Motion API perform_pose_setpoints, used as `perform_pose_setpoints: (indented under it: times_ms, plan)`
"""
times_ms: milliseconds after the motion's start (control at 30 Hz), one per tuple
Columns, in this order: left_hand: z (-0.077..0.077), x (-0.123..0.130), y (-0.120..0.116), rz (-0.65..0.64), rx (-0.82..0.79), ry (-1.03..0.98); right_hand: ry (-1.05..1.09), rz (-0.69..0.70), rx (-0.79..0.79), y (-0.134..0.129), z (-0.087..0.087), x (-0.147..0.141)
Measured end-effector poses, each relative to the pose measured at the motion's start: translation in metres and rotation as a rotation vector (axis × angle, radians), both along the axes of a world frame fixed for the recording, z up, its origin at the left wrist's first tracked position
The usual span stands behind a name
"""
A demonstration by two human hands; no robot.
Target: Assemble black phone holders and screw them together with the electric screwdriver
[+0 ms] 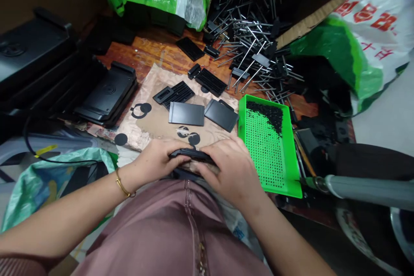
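Between both hands, close to my body at the table's near edge, is a flat black plastic part point(190, 153) seen nearly edge-on. My left hand point(163, 155) pinches its left end, thumb below and fingers above. Its right end is gripped by my right hand point(226, 166), fingers curled over the top and thumb underneath. Just beyond lie two smooth dark plates, a left plate point(186, 114) and a right plate point(221, 115). Behind them are a ribbed black piece point(179, 94) and another ribbed piece point(211, 82), on worn cardboard point(145, 123).
A green perforated tray point(268, 155) with small black bits stands to the right. Behind it is a heap of metal rods with black blocks point(249, 47). Stacked black housings point(106, 92) stand at left. A grey pole point(371, 189) juts in from the right. Black discs point(121, 139) lie about.
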State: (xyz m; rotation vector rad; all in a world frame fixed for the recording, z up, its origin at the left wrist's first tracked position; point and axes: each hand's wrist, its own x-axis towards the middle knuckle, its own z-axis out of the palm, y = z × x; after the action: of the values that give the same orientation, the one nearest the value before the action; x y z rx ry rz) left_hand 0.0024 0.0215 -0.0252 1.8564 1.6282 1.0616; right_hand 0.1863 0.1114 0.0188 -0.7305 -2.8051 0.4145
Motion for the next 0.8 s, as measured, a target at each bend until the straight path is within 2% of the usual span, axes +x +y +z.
perform_pose_setpoints:
  times_ms: [167, 300, 400, 533, 667, 800]
  plan:
    - [-0.004, 0.005, -0.003, 0.029, 0.064, 0.057, -0.032, 0.045, 0.132, -0.007, 0.003, -0.027]
    - [-0.006, 0.008, -0.005, 0.056, 0.067, 0.065, -0.029, 0.031, 0.147, -0.007, 0.0, -0.03]
    - [-0.004, 0.006, -0.005, 0.047, 0.042, 0.063, -0.04, 0.035, 0.034, 0.001, 0.0, -0.019]
    - [0.001, 0.003, -0.003, 0.031, -0.002, 0.046, -0.065, 0.029, -0.098, 0.014, 0.0, 0.009]
    - [0.001, 0.002, -0.002, 0.024, -0.014, 0.072, 0.042, 0.023, -0.12, 0.016, -0.008, 0.026]
    - [0.001, 0.001, 0.0, 0.053, -0.004, 0.078, 0.138, 0.012, -0.094, 0.016, -0.018, 0.025]
